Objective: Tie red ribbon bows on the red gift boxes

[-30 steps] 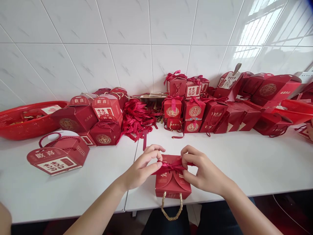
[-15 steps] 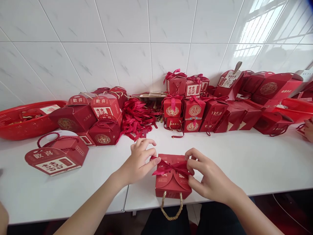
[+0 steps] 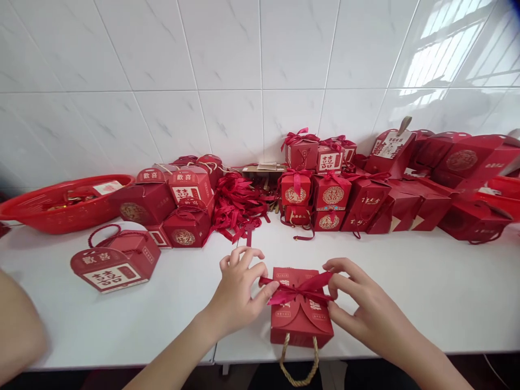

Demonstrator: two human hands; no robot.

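A small red gift box [image 3: 301,319] lies at the table's front edge, its gold rope handle [image 3: 298,365] hanging over the edge. A red ribbon bow [image 3: 298,291] crosses its top. My left hand [image 3: 239,290] pinches the bow's left loop between thumb and forefinger. My right hand [image 3: 363,309] pinches the right loop, the other fingers curled beside the box.
A heap of loose red ribbons [image 3: 238,203] lies behind. Stacked bowed boxes [image 3: 320,189] stand at the wall, larger red boxes [image 3: 467,162] to the right. Handled boxes [image 3: 116,262] and a red basket [image 3: 60,208] are at left. A blurred arm [image 3: 18,325] shows bottom left.
The two hands have drawn apart, pulling the bow's loops out sideways. The camera view has shifted a little, so the box sits slightly lower and further right.
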